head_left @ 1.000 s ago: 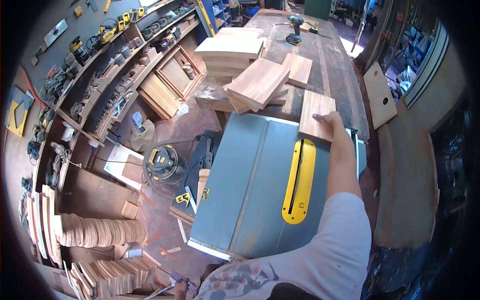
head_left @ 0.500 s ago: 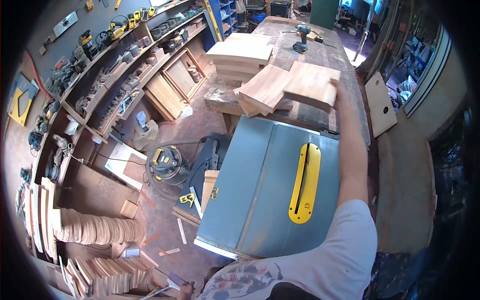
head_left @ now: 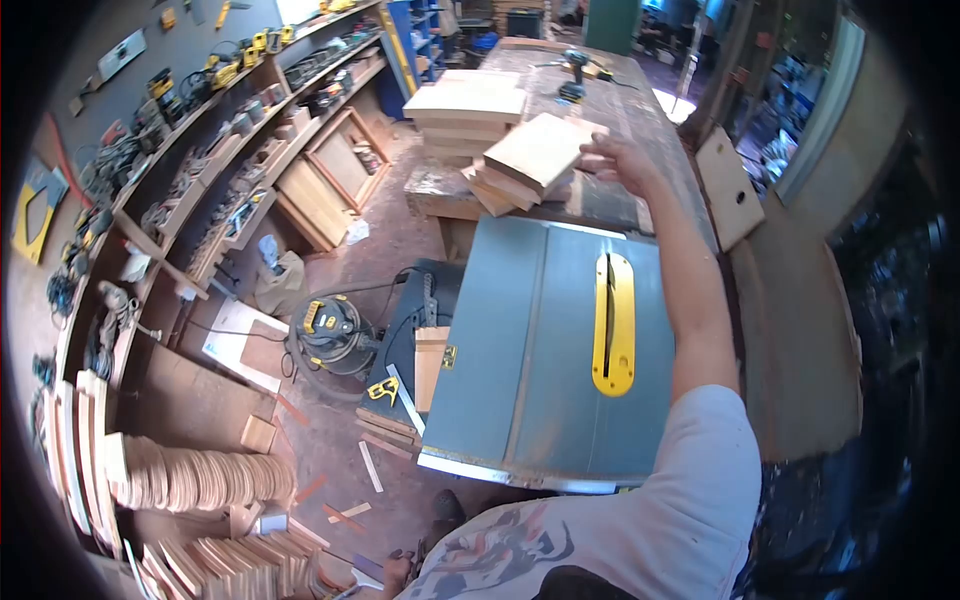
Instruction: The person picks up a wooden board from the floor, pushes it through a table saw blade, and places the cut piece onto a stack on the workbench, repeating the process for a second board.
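My right hand (head_left: 620, 163) is stretched out over the far end of the saw table, its fingers apart and holding nothing. Just left of its fingertips, a light wooden board (head_left: 540, 153) lies on top of a small, skewed pile of boards at the workbench's near end. Beside that pile stands a neater stack of boards (head_left: 465, 100). Low at the bottom edge, my left hand (head_left: 398, 572) is partly visible with its fingers curled. What it may hold is too small to make out; a dark purplish flat piece (head_left: 368, 568) shows beside it.
The table saw (head_left: 480, 340) with a yellow throat plate (head_left: 614, 325) is before me. A drill (head_left: 573, 75) stands farther along the workbench (head_left: 600, 120). A shop vacuum (head_left: 330, 330) and a combination square (head_left: 382, 390) are left; curved wooden pieces (head_left: 200, 475) fill the lower left.
My right hand has set the board down leftward onto the small pile and let go; its fingers are now spread. The camera view has shifted slightly. My left hand stays low.
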`<state>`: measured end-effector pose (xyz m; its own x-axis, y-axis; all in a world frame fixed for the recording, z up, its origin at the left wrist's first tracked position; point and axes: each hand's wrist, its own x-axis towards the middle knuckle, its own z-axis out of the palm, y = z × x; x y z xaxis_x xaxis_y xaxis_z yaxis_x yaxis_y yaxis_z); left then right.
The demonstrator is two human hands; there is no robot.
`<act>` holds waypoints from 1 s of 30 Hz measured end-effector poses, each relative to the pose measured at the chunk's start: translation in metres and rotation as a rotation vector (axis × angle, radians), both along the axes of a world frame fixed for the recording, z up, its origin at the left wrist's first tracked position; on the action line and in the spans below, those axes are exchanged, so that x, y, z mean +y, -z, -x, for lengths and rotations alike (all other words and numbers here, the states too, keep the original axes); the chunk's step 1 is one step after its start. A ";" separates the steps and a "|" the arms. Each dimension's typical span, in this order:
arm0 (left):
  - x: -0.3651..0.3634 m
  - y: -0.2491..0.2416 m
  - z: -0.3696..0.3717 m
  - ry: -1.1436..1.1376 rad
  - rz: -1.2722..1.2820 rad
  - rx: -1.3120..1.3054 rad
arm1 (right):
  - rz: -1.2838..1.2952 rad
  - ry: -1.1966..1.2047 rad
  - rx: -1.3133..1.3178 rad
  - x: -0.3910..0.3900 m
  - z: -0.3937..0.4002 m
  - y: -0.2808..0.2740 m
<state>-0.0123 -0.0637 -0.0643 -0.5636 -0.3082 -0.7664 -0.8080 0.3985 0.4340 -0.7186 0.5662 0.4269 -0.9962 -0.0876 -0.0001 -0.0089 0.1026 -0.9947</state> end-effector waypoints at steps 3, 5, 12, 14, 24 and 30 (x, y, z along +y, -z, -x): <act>-0.050 0.027 0.004 0.477 0.040 0.193 | -0.041 0.082 0.150 -0.016 -0.118 -0.050; -0.080 0.020 0.020 0.371 -0.126 0.254 | -0.014 0.094 0.262 -0.026 -0.225 -0.068; -0.154 0.022 0.136 0.782 -0.006 -0.105 | 0.160 0.419 0.234 -0.023 -0.626 -0.004; -0.178 0.017 0.150 0.860 -0.110 -0.212 | 0.535 0.667 0.286 -0.015 -0.742 0.077; -0.165 -0.102 0.136 0.629 0.004 -0.113 | 0.246 1.222 -1.440 -0.240 -1.083 0.526; -0.070 -0.159 0.101 0.796 0.241 -0.346 | 1.036 1.902 -0.937 -0.210 -1.076 0.677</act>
